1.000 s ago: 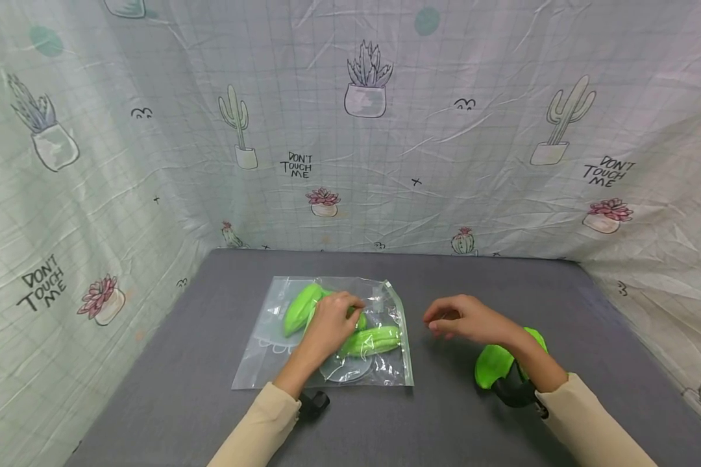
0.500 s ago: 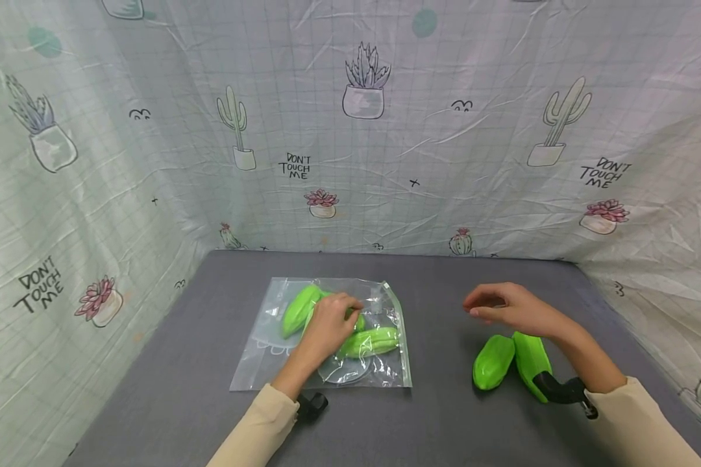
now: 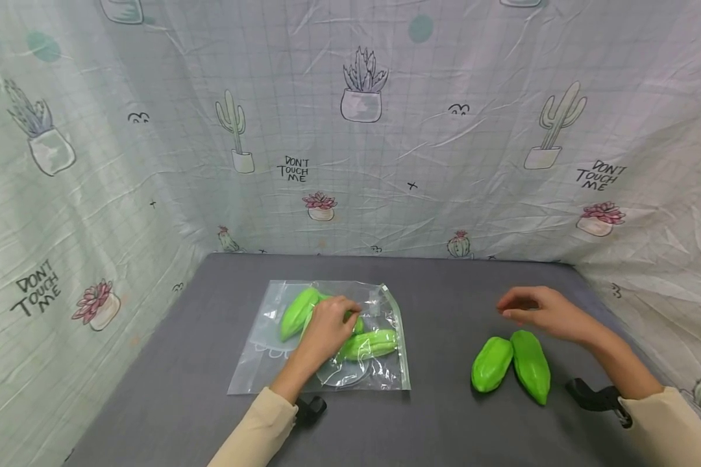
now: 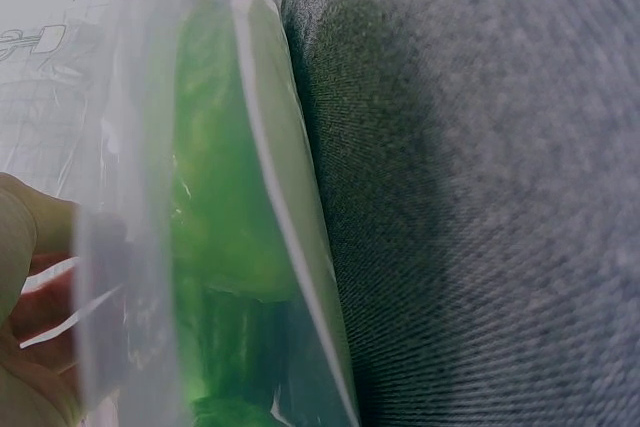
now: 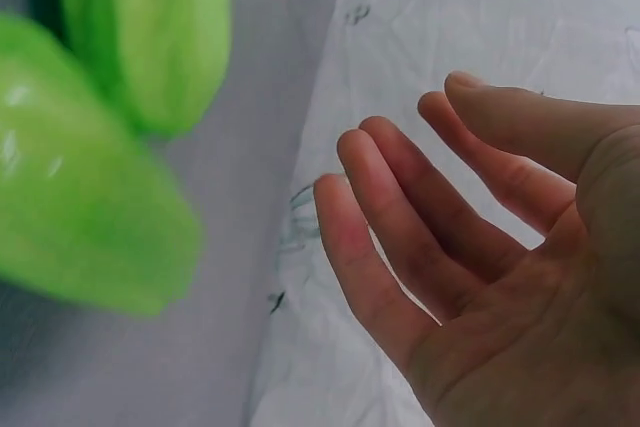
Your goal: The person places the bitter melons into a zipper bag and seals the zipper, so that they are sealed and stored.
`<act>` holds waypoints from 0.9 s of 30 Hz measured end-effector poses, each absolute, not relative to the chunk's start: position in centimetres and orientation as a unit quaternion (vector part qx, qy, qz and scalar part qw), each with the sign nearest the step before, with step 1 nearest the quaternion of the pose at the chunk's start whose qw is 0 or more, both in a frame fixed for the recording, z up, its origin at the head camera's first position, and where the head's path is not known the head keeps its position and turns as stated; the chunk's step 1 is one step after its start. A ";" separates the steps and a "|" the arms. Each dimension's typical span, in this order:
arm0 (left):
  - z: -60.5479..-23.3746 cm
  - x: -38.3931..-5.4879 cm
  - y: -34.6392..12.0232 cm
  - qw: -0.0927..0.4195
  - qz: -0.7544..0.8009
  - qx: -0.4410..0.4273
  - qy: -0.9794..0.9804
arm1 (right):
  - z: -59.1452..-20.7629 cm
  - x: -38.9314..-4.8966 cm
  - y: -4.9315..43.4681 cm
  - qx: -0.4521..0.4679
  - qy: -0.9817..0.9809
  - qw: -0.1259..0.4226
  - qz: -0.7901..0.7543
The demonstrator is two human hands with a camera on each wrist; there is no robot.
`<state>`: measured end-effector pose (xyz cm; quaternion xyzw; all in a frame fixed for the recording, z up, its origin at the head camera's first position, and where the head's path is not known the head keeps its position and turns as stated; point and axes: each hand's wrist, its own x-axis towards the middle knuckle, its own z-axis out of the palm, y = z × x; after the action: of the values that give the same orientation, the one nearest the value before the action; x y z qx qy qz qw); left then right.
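A clear zip bag (image 3: 245,376) lies left of centre in the head view, its pale zip edge facing right. Inside are several green, vegetable-like pieces, among them a long ridged one (image 3: 369,345) and a smooth tapering one (image 3: 298,316). My left hand (image 3: 327,324) is over the bag, gripping its upper film, which rises to the fingers in the left wrist view; the fingertips are partly hidden. My right hand (image 3: 542,310) hovers with loosely bent fingers and nothing in them. Just in front of it rest two glossy green, lobed, tapering pieces, a left one (image 3: 492,364) and a right one (image 3: 531,366).
A dark grey cloth-covered table (image 3: 444,421) carries everything. Behind it and along both sides hangs a wrinkled curtain (image 3: 420,143) printed with cacti. Black camera mounts (image 3: 311,410) sit at both wrists.
My right hand has moved from beside the bag to the right, uncovering the two green pieces that its forearm had partly blocked. The left hand stays on the bag.
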<state>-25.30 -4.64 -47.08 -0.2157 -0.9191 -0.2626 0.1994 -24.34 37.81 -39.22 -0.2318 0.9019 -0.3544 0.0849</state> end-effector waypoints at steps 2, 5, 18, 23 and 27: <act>-47.1 -25.3 -4.6 0.198 -0.262 -0.215 -0.920 | -39.6 -24.5 38.6 -0.238 0.903 0.073 -0.351; -47.1 -25.4 -4.6 0.198 -0.264 -0.215 -0.919 | -40.3 -24.8 39.8 -0.253 0.905 0.053 -0.339; -47.1 -25.4 -4.6 0.201 -0.262 -0.217 -0.919 | -42.9 -26.3 43.5 -0.336 0.847 0.158 -0.381; -47.2 -25.5 -4.6 0.201 -0.263 -0.219 -0.918 | -43.5 -26.5 43.7 -0.357 0.812 0.204 -0.414; -47.2 -25.5 -4.6 0.198 -0.264 -0.219 -0.918 | -44.2 -26.5 43.8 -0.365 0.800 0.223 -0.421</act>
<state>-25.47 -4.58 -47.17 -0.2194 -0.9181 -0.2639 0.1982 -26.46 43.84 -44.17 -0.3648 0.8000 -0.4208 0.2232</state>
